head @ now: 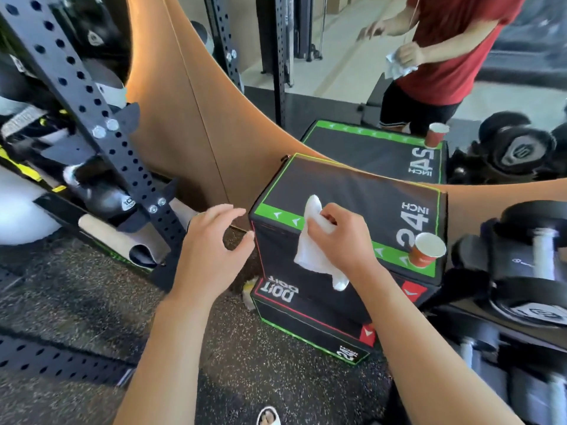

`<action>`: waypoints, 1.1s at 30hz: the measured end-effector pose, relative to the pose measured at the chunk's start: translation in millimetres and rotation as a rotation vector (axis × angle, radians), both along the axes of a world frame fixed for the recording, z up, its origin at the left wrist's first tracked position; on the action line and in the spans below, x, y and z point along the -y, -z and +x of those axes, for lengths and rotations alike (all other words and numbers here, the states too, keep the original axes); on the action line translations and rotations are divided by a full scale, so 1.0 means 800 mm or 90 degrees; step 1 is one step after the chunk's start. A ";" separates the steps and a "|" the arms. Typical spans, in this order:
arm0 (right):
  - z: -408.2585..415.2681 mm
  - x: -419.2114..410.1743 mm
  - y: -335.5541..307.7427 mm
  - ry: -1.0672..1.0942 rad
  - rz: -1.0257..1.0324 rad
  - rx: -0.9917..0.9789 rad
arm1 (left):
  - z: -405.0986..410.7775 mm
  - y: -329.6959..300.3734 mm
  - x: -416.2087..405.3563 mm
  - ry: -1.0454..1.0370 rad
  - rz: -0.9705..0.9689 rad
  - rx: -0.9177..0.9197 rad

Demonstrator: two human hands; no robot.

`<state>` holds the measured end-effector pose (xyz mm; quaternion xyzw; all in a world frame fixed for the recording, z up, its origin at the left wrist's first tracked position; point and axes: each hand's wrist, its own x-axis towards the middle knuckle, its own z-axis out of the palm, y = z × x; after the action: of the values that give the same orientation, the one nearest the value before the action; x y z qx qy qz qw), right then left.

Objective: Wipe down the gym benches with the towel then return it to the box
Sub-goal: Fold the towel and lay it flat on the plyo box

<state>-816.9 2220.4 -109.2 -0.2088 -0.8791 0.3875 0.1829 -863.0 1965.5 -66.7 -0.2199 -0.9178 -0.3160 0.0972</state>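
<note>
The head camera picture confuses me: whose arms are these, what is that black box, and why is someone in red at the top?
A person wears the camera on the head, so you look down at their own arms. The right hand grips a white towel above a black padded gym box. The left hand hovers open beside the box, holding nothing. A red paper cup stands on the box's corner. Dumbbells lie to the right. The red-shirted figure is the same person in a wall mirror.
</note>
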 end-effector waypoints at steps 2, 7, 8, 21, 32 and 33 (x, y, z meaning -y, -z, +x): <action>-0.021 0.004 0.002 0.013 0.006 -0.001 | -0.029 -0.003 0.001 0.022 -0.014 0.000; -0.052 0.005 0.007 0.055 0.041 -0.011 | -0.084 -0.005 -0.005 0.084 -0.017 0.006; -0.056 0.003 0.006 0.065 0.042 -0.005 | -0.094 -0.005 -0.007 0.093 -0.017 0.008; -0.110 -0.088 0.004 0.159 0.083 0.009 | -0.191 0.002 -0.126 0.196 0.032 0.005; -0.181 -0.211 0.068 0.198 0.058 0.040 | -0.256 0.031 -0.259 0.212 -0.030 0.036; -0.188 -0.218 0.075 0.218 0.047 0.038 | -0.257 0.037 -0.267 0.215 -0.032 0.042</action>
<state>-967.1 2394.8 -169.5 -0.3604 -0.8493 0.3116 0.2275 -1068.7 2179.1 -96.1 -0.3631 -0.8781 -0.3115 0.0070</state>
